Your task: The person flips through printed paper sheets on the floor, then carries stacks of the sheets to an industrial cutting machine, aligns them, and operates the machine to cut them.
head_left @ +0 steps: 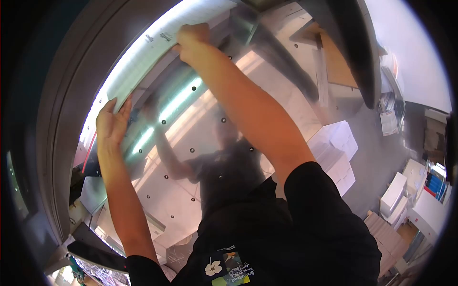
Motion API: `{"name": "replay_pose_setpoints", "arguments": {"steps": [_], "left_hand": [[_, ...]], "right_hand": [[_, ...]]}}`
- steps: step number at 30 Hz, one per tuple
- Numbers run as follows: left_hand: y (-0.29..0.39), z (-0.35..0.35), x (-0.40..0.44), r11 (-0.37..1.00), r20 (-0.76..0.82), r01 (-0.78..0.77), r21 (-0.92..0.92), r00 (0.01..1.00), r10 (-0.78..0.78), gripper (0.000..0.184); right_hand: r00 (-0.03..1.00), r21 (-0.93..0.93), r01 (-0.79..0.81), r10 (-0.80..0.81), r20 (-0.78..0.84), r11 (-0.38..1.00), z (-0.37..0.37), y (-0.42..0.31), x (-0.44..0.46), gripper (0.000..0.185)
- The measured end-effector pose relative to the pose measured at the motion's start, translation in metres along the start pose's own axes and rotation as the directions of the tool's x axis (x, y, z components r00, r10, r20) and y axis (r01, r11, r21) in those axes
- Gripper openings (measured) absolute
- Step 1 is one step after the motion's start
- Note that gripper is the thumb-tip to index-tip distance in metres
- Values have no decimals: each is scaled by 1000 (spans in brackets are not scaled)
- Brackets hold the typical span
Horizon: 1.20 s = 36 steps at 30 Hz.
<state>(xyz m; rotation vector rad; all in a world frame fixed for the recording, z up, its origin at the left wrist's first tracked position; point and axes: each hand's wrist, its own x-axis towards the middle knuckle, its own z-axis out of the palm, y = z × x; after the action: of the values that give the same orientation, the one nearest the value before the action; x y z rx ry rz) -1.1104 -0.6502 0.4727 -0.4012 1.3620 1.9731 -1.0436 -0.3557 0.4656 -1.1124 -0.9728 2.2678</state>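
A stack of printed white paper (143,59) lies at the far side of a shiny steel table (210,167), under a bright strip of light. Its top sheet carries small dark lettering. My left hand (112,123) grips the stack's near left corner, with the fingertips at its edge. At the stack's right end, my right hand (193,40) is closed on the edge, fingers curled and partly hidden. Small round dark studs dot the polished table, which mirrors my arms and body.
A dark metal frame (59,119) curves along the left, beside the paper. White paper stacks (336,148) stand right of the table. A dark machine arm (350,47) juts in at upper right. Boxes (393,195) and brown stacked card (386,238) occupy the lower right.
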Motion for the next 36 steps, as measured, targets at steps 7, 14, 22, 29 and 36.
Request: {"name": "replay_pose_setpoints", "arguments": {"steps": [7, 14, 22, 29, 36], "left_hand": [[21, -9, 33, 998, 4, -8, 54, 1000, 8, 31], [6, 10, 28, 988, -137, -34, 153, 989, 56, 33], [-16, 12, 37, 749, -298, -184, 637, 837, 460, 51], [-40, 22, 10, 932, -303, -261, 253, 893, 333, 66], [-31, 30, 3, 881, -225, -166, 443, 931, 288, 65]], "right_hand": [[986, -264, -168, 162, -43, 950, 26, 16, 57, 71], [989, -45, 58, -63, -131, 997, 11, -2, -52, 58], [985, -10, -165, 166, 50, 986, 40, 28, -45, 60], [966, 64, -197, 183, 184, 978, 18, 17, -65, 65], [847, -490, 267, 41, 529, 830, 8, 51, -39, 42]]}}
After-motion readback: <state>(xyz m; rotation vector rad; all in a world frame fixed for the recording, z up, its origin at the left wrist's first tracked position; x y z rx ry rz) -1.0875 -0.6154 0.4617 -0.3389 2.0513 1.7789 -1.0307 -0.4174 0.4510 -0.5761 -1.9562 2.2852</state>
